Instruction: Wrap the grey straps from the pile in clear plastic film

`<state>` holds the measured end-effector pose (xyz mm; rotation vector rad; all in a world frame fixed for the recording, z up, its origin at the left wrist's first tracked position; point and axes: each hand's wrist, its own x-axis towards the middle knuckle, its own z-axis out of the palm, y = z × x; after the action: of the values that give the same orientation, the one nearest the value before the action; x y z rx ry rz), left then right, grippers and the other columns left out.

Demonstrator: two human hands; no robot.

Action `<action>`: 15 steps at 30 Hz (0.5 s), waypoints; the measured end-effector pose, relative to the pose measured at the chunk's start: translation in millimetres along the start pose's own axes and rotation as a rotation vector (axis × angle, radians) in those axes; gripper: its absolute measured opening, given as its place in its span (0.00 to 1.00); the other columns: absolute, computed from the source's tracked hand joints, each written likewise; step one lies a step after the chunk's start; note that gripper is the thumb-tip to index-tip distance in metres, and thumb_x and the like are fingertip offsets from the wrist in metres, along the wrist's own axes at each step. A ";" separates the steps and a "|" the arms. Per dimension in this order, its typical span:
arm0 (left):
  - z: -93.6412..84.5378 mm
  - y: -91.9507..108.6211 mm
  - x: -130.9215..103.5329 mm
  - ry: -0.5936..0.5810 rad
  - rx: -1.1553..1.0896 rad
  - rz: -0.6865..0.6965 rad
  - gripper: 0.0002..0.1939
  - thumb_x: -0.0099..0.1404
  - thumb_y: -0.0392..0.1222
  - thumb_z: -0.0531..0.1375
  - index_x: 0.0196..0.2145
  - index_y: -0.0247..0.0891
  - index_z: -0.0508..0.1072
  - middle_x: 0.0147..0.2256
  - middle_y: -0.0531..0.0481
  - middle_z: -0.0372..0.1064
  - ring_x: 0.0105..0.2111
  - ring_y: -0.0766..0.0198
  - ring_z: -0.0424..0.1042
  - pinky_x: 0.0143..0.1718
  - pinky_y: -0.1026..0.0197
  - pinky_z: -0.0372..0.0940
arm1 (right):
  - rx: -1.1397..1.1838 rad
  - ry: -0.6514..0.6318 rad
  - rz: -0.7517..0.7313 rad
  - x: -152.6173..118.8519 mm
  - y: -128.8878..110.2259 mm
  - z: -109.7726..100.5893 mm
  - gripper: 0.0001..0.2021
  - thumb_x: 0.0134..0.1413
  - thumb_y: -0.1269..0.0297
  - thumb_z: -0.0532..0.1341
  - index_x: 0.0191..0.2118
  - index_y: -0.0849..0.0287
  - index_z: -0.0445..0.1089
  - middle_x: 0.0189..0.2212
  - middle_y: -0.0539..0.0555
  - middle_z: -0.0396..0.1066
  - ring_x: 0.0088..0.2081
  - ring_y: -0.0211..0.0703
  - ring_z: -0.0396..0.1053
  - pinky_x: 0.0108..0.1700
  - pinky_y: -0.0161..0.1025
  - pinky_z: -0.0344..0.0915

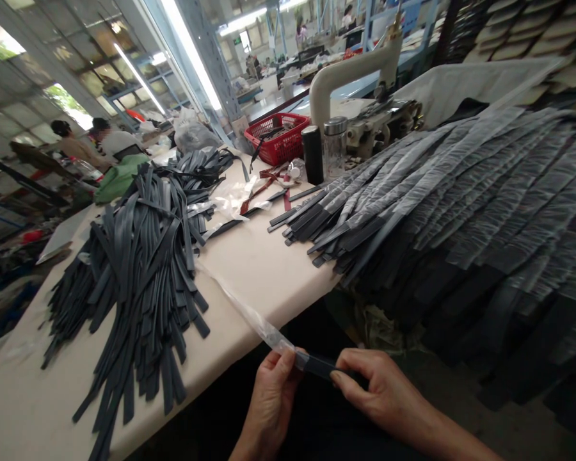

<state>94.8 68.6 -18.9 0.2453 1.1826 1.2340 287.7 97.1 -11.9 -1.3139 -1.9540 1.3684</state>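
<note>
A dark strap (318, 366) runs between my two hands below the table's front edge. My right hand (381, 390) is closed round it, thumb and fingers pinching it. My left hand (276, 390) pinches a clear plastic sleeve (249, 314) where the strap's end enters its mouth. The rest of the sleeve trails up and left onto the table, and looks flat there. A big heap of bare dark straps (144, 269) lies on the table to the left. On the right, many straps in clear sleeves (441, 173) are piled, their dark ends hanging down.
The pale table (249, 256) has a rounded front edge. Behind are a red basket (281, 137), a black bottle (312, 153), a clear jar (335, 147) and a sewing machine (350, 83). Plastic scraps (235, 198) lie mid-table. Two people sit far left.
</note>
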 end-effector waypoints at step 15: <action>1.5 25.7 -18.0 -0.017 0.096 0.104 0.18 0.47 0.49 0.75 0.30 0.33 0.81 0.28 0.46 0.75 0.30 0.63 0.70 0.38 0.63 0.65 | 0.013 -0.273 -0.113 16.7 -3.7 -5.5 0.22 0.66 0.50 0.51 0.28 0.59 0.67 0.25 0.52 0.69 0.28 0.41 0.67 0.31 0.35 0.59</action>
<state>83.1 64.4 9.9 0.3917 1.2285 1.2641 282.3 114.0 -9.2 -1.0377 -2.1535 1.5686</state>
